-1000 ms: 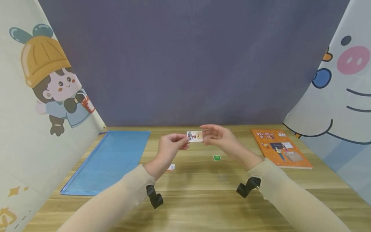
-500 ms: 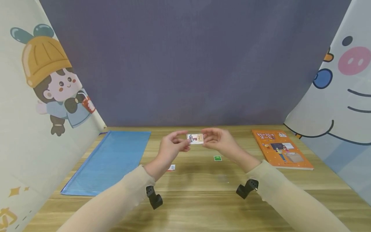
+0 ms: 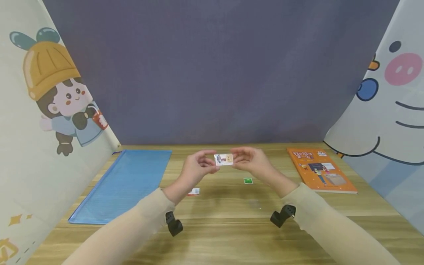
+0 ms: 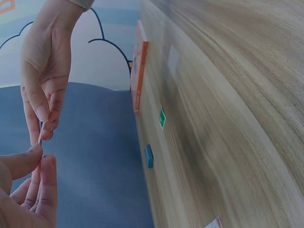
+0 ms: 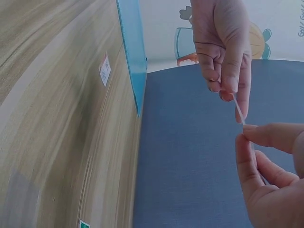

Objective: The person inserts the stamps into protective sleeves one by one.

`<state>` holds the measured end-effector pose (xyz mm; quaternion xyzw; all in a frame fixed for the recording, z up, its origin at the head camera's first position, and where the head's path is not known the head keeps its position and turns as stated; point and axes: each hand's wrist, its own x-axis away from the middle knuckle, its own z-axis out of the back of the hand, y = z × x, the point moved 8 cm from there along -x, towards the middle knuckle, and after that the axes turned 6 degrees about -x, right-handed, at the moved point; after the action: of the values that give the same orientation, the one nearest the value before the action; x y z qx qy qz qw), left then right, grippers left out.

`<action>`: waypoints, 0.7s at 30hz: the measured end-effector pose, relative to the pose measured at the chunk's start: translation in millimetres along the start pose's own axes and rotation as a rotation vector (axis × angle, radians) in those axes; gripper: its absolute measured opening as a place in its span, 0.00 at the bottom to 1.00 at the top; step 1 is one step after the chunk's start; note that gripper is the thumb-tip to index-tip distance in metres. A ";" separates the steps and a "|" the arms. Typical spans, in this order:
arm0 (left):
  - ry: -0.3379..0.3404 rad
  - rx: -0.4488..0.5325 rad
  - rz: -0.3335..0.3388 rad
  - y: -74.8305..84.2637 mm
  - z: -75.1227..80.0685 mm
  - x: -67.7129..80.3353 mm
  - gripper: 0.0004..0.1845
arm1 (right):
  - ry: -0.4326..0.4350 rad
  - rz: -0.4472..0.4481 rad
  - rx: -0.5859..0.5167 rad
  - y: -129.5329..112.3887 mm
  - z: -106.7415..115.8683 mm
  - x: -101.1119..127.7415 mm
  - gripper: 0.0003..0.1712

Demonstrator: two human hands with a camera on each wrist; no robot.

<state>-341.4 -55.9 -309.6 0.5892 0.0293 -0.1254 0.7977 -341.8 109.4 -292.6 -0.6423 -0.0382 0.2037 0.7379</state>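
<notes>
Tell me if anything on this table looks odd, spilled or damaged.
Nothing looks spilled or damaged. One oddity: a faint, see-through rectangular patch on the wood-grain table, below the small white-bordered green square in the head view. It may be clear film, but I can't tell.

The left hand (image 3: pixel 198 165) and right hand (image 3: pixel 254 162) pinch a picture card (image 3: pixel 223 159) over the counter (image 3: pixel 218 239). A white slip (image 3: pixel 194 191) lies below-left of the card, a green square (image 3: pixel 248 180) below-right; farther out, a blue folder (image 3: pixel 129 184) lies left of it and an orange book (image 3: pixel 319 170) right.
</notes>
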 end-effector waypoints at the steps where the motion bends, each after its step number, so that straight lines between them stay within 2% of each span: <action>1: -0.001 -0.010 0.000 -0.7 0.0 -0.2 0.28 | -0.002 -0.006 -0.005 0.8 0.2 0.1 0.27; 11: -0.028 -0.048 0.063 -15.8 -3.2 -1.6 0.26 | -0.011 -0.084 0.006 17.3 0.8 -0.7 0.27; 21: -0.066 -0.041 0.130 -44.6 -13.8 0.7 0.25 | -0.011 -0.163 0.056 47.9 -3.6 -2.9 0.25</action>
<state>-349.8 -55.2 -355.5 0.5690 -0.0330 -0.0920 0.8165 -355.4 109.4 -338.8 -0.6151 -0.0887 0.1474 0.7694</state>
